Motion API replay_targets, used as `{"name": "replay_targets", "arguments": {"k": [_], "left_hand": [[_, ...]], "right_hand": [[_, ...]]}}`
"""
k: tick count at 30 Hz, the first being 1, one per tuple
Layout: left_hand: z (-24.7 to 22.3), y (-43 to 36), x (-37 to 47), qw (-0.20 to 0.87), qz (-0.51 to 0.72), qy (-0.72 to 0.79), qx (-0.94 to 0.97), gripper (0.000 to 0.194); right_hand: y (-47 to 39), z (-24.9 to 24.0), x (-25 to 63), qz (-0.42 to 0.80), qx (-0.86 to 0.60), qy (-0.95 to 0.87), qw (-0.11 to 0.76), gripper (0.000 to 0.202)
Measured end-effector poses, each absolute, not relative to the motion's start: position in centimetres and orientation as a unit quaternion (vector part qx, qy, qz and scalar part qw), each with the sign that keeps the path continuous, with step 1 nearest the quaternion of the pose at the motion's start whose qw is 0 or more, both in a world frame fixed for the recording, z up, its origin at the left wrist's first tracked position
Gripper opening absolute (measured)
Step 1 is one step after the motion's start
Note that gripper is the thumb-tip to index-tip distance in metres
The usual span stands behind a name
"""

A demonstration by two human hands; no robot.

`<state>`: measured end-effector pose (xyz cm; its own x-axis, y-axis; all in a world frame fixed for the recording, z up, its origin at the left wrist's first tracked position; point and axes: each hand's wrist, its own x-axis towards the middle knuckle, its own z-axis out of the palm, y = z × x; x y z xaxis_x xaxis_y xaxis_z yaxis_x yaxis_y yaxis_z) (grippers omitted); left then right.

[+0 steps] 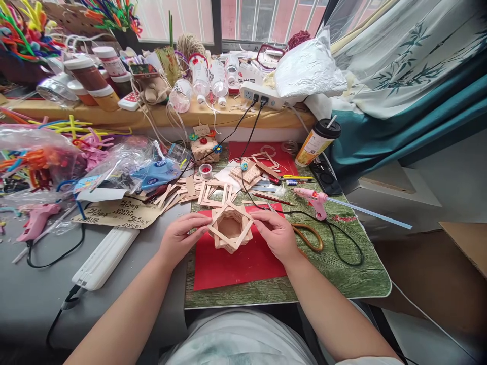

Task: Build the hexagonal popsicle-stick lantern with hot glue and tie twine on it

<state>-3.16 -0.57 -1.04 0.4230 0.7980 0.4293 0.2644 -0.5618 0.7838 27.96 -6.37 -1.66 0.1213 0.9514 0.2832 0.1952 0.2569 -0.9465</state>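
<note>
Stick box pinched at both ends, open side up
Left hand (187, 234) has thumb and fingers closed on the stick box (231, 229) at its 9 o'clock corner, right hand (277, 234) same deal at 3, box over the red sheet (236, 271); brown sheet (122, 210) at 9 reads "COATED ABRASIVE", the blue packet's (158, 175) white lettering at 10 I can't make out; loose sticks (190, 188) crowd 11, pink glue gun (315, 204) between 2 and 3, elbow room runs toward the green tabletop's (365, 281) front edge at 6
</note>
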Motion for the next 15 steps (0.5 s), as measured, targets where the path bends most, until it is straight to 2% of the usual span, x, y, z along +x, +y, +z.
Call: {"name": "replay_targets", "arguments": {"k": [7, 15], "left_hand": [[-0.94, -0.61, -3.37, 0.317, 0.411, 0.328, 0.789, 0.022], [-0.8, -0.51, -3.33, 0.309, 0.412, 0.318, 0.796, 0.019]], "right_hand": [[-6.52, -1.43, 27.95, 0.359, -0.499, -0.569, 0.546, 0.019], [-6.57, -1.87, 27.96, 0.31, -0.499, -0.585, 0.56, 0.019]]}}
